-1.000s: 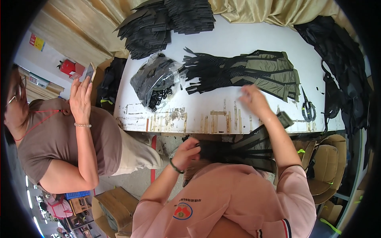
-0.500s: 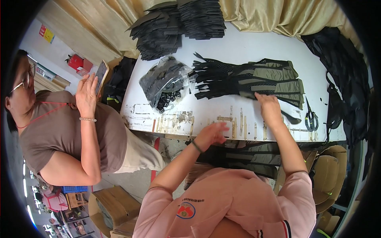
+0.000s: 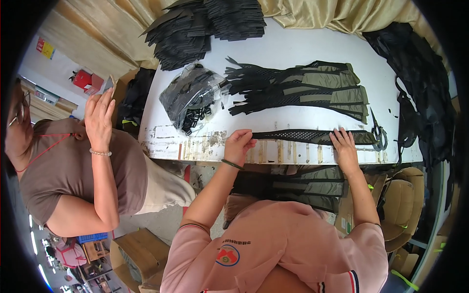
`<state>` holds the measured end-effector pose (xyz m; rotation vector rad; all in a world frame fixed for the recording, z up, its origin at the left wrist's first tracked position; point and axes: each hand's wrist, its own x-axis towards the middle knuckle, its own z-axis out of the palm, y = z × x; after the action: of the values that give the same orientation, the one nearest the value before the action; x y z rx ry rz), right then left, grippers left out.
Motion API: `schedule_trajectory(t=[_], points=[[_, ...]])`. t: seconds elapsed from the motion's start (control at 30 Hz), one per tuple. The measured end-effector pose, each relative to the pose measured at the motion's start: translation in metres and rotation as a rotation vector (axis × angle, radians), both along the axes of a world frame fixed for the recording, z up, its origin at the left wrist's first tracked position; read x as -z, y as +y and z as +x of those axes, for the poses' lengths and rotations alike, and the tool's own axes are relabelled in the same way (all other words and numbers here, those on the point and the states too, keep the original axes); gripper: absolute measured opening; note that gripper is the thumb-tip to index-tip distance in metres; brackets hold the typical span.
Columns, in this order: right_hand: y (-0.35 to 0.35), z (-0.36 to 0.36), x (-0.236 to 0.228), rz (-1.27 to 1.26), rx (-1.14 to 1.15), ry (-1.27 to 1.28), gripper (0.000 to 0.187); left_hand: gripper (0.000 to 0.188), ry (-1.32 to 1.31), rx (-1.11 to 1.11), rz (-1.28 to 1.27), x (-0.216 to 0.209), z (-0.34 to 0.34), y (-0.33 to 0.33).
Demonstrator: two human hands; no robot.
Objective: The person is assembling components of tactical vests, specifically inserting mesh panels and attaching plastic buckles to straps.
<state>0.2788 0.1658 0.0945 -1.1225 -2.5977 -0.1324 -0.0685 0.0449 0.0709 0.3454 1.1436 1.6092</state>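
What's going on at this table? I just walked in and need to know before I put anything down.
A person in a pink shirt has a black mesh strip stretched flat along the near edge of the white table. The left hand pinches one end and the right hand presses down near the other. Beyond it lies a pile of black-and-olive pieces, a clear bag of black buckles and stacks of black pieces. Scissors lie by the right hand. Another person stands on the left.

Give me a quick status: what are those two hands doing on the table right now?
Left hand pinching one end of black mesh strip. Right hand flat on other end. Strip stretched along table edge. Scissors just beyond right hand.
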Motion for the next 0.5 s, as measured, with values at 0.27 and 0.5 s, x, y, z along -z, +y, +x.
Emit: schedule_trajectory(t=[0.27,0.5], points=[[-0.046,-0.147,-0.032,-0.473,-0.349,0.545,0.040,0.014,0.309,-0.009,0.057,-0.002,0.016,-0.024],[-0.051,-0.184,0.010,-0.896,-0.446,0.539,0.014,0.023,0.654,0.087,-0.045,-0.011,-0.035,-0.023]])
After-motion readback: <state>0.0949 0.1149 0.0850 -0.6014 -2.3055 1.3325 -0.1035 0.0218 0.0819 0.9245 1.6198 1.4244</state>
